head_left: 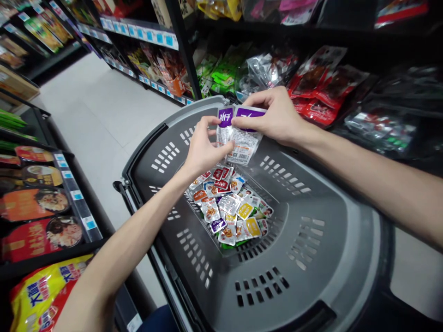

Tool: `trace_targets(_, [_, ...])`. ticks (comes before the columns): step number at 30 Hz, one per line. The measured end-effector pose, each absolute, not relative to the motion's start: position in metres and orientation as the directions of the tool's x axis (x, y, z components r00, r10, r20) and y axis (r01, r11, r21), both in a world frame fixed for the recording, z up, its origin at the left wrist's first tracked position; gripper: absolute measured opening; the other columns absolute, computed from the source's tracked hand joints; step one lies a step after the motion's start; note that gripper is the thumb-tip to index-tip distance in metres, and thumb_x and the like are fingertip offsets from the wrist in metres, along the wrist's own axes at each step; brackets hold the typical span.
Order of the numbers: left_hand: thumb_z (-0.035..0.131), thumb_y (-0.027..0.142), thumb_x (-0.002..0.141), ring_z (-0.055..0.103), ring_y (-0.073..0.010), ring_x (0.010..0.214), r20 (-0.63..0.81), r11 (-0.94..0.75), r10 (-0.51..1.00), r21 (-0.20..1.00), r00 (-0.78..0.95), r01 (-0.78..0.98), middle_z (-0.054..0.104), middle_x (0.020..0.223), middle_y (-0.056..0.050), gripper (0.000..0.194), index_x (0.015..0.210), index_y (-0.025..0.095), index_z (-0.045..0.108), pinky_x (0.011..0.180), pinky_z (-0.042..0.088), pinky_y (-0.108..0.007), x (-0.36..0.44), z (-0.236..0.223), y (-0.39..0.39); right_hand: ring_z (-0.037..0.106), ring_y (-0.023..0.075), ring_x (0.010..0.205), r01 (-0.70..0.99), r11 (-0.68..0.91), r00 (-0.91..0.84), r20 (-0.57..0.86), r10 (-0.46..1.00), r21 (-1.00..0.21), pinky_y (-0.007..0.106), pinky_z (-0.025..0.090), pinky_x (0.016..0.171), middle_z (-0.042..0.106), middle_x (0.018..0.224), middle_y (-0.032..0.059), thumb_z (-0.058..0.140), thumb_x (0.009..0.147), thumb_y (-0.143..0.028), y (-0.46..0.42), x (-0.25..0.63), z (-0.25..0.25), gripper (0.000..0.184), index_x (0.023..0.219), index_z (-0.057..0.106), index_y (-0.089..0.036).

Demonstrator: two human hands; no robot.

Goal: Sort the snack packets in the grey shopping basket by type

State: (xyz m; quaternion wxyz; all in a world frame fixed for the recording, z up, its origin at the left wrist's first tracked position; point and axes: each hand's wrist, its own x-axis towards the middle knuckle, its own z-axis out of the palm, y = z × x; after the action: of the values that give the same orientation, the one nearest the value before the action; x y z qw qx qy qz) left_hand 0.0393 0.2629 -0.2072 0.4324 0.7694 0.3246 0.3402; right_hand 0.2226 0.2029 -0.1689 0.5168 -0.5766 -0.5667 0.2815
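Over a grey plastic shopping basket [311,258] both my hands hold small purple-topped snack packets [238,138]. My left hand [204,147] pinches the left packet from below and the side. My right hand [273,115] pinches the top of the right packet with thumb and fingers. The packets overlap, so I cannot tell whether each hand holds its own one. At the bottom of the basket lies a heap of several small sachets [230,207] in red, yellow, white and purple.
Shelves of bagged snacks [321,83] stand behind the basket. On the left are shelves with red and orange packs [34,207] and a yellow bag [38,290]. A pale floor aisle [100,115] runs away to the upper left, with more shelves [138,37] beyond.
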Motion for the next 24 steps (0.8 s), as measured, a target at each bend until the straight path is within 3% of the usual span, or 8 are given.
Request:
trace_targets(5, [0.060,0.024,0.080,0.060,-0.0268,0.111,0.091,-0.152,0.835,0.986,0.543,0.069,0.064,0.111,-0.005,0.029,0.109,0.022,0.056,0.098,0.051,-0.050,0.043,-0.204,0.265,0.065,0.0248,0.075,0.274,0.175,0.154,0.223,0.963,-0.946,0.039,0.055,0.061,0.071,0.076,0.0046,0.091,0.062,-0.035,0.203,0.224,-0.170,0.026,0.071,0.069,-0.023])
trace_targets(11, [0.058,0.030,0.079,0.064,-0.0270,0.106,-0.004,0.032,0.854,0.998,0.520,-0.045,0.070,0.103,-0.005,0.029,0.107,0.022,0.059,0.096,0.052,-0.048,0.041,-0.190,0.261,0.066,0.0235,0.077,0.229,0.202,0.019,0.212,0.977,-0.952,0.038,0.056,0.065,0.070,0.076,0.0025,0.094,0.054,-0.036,0.208,0.230,-0.175,0.035,0.076,0.071,-0.021])
trace_targets(18, [0.059,0.032,0.079,0.066,-0.0272,0.105,-0.038,0.093,0.857,0.992,0.514,-0.082,0.072,0.103,-0.005,0.033,0.111,0.021,0.060,0.095,0.053,-0.046,0.041,-0.187,0.259,0.067,0.0234,0.079,0.200,0.211,0.032,0.222,0.975,-0.957,0.038,0.056,0.069,0.071,0.078,0.0030,0.093,0.057,-0.027,0.210,0.230,-0.179,0.031,0.079,0.073,-0.019])
trace_targets(24, [0.063,0.036,0.082,0.067,-0.0265,0.103,-0.019,0.055,0.870,0.997,0.492,-0.059,0.073,0.104,-0.006,0.035,0.113,0.021,0.060,0.093,0.053,-0.046,0.042,-0.191,0.262,0.066,0.0218,0.077,0.119,0.209,0.031,0.213,0.976,-0.971,0.038,0.058,0.072,0.072,0.079,0.0014,0.092,0.059,-0.029,0.207,0.229,-0.179,0.030,0.081,0.073,-0.021])
